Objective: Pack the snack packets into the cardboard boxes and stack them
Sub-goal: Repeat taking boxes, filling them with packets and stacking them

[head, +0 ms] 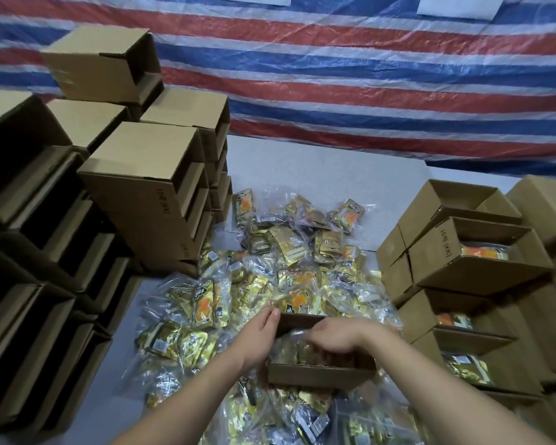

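Snack packets (pixel 302 350) fill the open box (pixel 318 375); left hand (pixel 264 329) fingers grip its wall, right hand (pixel 341 338) fingers curl over them.

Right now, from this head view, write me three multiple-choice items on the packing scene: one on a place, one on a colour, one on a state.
1. Where do the boxes with packets already in them stand?
A. at the right
B. at the left
C. on the far wall

2. What colour are most loose snack packets?
A. green
B. gold
C. pink

3. What is the right hand doing?
A. resting on the table
B. holding a box aloft
C. reaching into the open box

Answers:
1 A: the filled boxes at the right show packets inside; the left stacks look empty.
2 B: gold foil dominates the pile.
3 C: its fingers dip into the box while the left hand steadies its far edge.
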A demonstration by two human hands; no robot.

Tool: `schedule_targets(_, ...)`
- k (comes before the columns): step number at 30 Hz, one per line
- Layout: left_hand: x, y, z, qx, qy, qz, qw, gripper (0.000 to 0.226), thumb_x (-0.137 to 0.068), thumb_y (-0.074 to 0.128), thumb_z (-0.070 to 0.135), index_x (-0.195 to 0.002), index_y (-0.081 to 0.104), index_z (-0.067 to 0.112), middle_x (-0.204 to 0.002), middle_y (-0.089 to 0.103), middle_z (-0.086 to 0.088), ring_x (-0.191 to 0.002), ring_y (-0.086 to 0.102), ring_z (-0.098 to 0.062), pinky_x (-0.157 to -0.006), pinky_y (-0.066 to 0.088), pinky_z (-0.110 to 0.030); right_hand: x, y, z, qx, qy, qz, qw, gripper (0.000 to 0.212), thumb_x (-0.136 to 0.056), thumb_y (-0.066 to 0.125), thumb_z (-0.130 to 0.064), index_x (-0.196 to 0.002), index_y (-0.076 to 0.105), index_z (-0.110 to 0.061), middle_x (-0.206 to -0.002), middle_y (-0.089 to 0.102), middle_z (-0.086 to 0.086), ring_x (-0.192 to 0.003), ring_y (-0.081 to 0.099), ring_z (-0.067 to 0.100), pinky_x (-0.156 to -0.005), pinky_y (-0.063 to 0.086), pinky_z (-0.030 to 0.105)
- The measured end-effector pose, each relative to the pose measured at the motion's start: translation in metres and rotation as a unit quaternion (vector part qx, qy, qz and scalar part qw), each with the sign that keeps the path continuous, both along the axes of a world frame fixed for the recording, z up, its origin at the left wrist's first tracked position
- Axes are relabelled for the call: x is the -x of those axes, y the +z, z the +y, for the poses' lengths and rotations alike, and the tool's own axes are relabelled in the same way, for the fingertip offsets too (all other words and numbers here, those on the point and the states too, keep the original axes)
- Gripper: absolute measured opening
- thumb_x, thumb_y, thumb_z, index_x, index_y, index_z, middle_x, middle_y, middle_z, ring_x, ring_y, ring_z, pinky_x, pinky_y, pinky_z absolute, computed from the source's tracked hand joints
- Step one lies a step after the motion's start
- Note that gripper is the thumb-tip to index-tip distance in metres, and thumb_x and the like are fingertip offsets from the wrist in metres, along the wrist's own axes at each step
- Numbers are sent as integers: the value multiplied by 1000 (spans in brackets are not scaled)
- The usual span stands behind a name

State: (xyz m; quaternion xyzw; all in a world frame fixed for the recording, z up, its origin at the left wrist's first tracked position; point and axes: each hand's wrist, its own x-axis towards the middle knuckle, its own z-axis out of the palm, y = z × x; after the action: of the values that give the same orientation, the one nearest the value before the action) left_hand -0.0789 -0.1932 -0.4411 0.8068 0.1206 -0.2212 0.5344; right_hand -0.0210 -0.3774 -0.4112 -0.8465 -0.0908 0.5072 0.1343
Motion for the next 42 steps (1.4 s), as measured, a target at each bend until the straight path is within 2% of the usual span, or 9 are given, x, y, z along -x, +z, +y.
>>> schedule_targets(5,0,0,-4,-5,-7,-1,1000,48,-104,33,46,-135,50,14,-132,58,-9,-125,52,-26,-107,41,-41,18,-19,9,111,65,-9,992,55,-105,28,-40,-151,39,-13,-156,39,12,-137,44,30,-114,34,40)
schedule_targets(8,-2,3,-5,-3,-13,6,1000,34,-105,33,43,-117,56,21,-108,64,-2,-106,60,-22,-94,47,-36,17,-9,6,88,45,-44,994,56,-103,34,-46,-136,56,-7,-140,56,12,-121,56,29,-102,44,36)
schedule_targets(12,-5,9,-4,14,-7,13,1000,29,-105,34,40,-110,57,24,-102,67,1,-102,62,-19,-91,47,-34,23,23,-17,0,-45,-251,967,36,-97,49,-48,-87,68,-19,-75,66,-7,-66,62,12,-64,57,34)
schedule_targets(15,-2,13,-7,28,7,18,999,39,-105,31,42,-131,50,20,-124,60,0,-120,55,-24,-109,40,-42,33,29,-40,56,-60,-432,898,26,-95,55,-41,-114,55,-23,-107,58,-6,-94,62,18,-78,55,32)
schedule_targets(18,4,19,-18,73,48,55,995,47,-104,26,48,-141,42,22,-117,55,9,-116,53,-26,-99,43,-44,41,16,-45,70,-136,-316,936,45,-99,53,-29,-140,39,-17,-117,59,5,-102,63,24,-76,51,32)
schedule_targets(23,-2,45,-36,36,49,11,998,61,-103,22,50,-139,48,8,-125,60,-13,-120,55,-34,-109,40,-50,42,29,-64,74,-142,-353,922,30,-95,48,-2,-122,49,-13,-98,65,6,-93,66,28,-65,44,33)
schedule_targets(27,-29,99,-86,52,-12,-39,998,60,-102,23,54,-136,50,12,-134,57,-19,-126,52,-36,-111,38,-47,32,95,-127,93,-217,-412,880,5,-99,48,-18,-100,43,-19,-84,58,2,-87,65,31,-64,45,35)
schedule_targets(33,-78,140,-210,91,-79,-59,991,60,-105,19,50,-147,38,12,-142,49,-12,-126,49,-27,-97,48,-37,19,152,-225,116,-391,-435,803,29,-100,54,-35,-117,52,-12,-103,64,6,-92,63,25,-69,48,34)
schedule_targets(42,-114,120,-307,99,-79,14,992,74,-101,17,59,-148,33,4,-145,45,-20,-131,46,-39,-108,40,-55,-1,130,-291,124,-495,-438,740,23,-96,49,-12,-115,60,-7,-119,63,16,-110,61,36,-82,45,33)
